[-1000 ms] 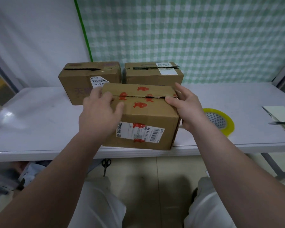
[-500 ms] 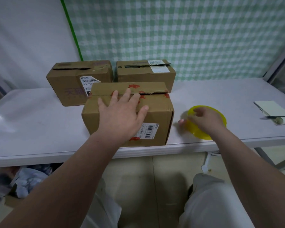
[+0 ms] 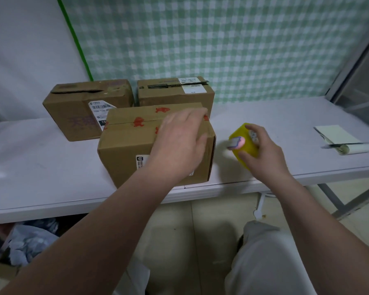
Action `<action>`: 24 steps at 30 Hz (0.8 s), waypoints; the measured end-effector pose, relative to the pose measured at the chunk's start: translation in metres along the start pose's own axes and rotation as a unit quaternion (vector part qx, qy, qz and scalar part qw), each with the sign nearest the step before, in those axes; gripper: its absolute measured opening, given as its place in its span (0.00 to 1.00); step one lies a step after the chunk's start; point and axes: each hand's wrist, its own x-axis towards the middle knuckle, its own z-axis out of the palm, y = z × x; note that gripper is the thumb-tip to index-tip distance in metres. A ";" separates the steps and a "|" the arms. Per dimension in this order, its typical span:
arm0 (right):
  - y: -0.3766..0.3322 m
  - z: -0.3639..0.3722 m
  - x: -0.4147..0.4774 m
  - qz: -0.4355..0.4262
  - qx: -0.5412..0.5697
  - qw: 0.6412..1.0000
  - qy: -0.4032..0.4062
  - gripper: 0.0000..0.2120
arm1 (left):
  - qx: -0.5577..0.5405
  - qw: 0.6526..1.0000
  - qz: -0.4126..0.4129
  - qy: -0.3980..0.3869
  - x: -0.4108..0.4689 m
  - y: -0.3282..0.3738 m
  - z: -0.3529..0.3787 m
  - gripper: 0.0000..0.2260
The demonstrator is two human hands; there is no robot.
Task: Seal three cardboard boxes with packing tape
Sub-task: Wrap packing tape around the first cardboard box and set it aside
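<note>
Front box sits at the near edge of the bench, forward of the other two. We take it as the one being worked. Its top flaps are down and the seam runs lengthwise. We cannot tell whether any tape bridges it.

Left hand lies flat over the right end of the box top, fingers straight and spread, gripping nothing. We judge it is there to press the flaps shut and stop the box sliding when the strip goes on.

Right hand is curled round the yellow tape roll, thumb on the near side, fingers over the far rim. The roll is tilted, just beside the box's right face and apart from it. A pink tab on the roll faces the box. It probably marks the free end, so the roll seems turned to start from that side.

Rear left box has a gaping flap. Rear right box shows a dark strip along its seam. Both look unsealed and parked out of the way. A paper pad lies well off to the right.
</note>
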 end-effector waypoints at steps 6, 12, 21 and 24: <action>-0.039 -0.026 -0.019 -0.093 0.098 0.991 0.018 0.24 | -0.053 0.988 0.106 -0.103 0.022 0.027 0.010 0.27; -0.071 -0.045 -0.026 -0.128 0.085 0.988 0.024 0.24 | -0.038 0.994 0.084 0.051 0.035 0.037 -0.006 0.13; -0.120 -0.058 -0.008 -0.144 0.054 0.988 -0.017 0.19 | -0.140 0.987 -0.048 -0.070 0.055 0.006 -0.063 0.09; -0.137 -0.058 0.002 -0.142 0.060 0.988 -0.019 0.19 | -0.267 0.949 -0.143 -0.089 0.058 -0.007 -0.068 0.05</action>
